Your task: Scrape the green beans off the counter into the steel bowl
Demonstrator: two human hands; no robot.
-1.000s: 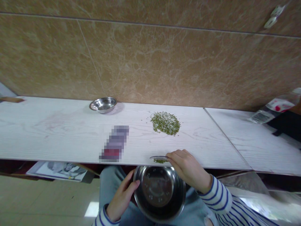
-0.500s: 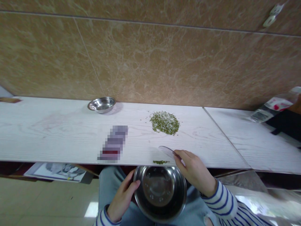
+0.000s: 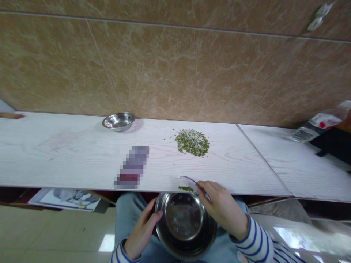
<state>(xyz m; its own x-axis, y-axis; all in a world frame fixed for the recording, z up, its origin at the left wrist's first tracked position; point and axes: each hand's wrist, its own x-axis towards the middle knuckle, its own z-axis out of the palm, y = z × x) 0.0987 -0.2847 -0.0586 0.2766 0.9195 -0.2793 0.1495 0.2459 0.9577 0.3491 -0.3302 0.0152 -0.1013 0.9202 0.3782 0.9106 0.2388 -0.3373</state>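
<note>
A steel bowl (image 3: 185, 224) rests on my lap just below the table's front edge. My left hand (image 3: 142, 230) grips its left rim, thumb on the edge. My right hand (image 3: 222, 208) pinches a thin clear scraper card (image 3: 189, 180), whose blade stands on the table just behind a small clump of green beans (image 3: 186, 189) at the edge, above the bowl. A larger pile of green beans mixed with white grains (image 3: 192, 142) lies farther back on the white table (image 3: 68, 157).
A second, smaller steel bowl (image 3: 119, 121) stands at the back by the tiled wall. A blurred-out flat object (image 3: 132, 166) lies left of centre. A plastic bottle (image 3: 319, 125) lies at the far right. Papers (image 3: 68, 199) show beneath the table.
My right hand lifted the scraper back from the edge, leaving the small clump of beans, then brought it down close behind that clump again. My left hand and the bowl stayed put.
</note>
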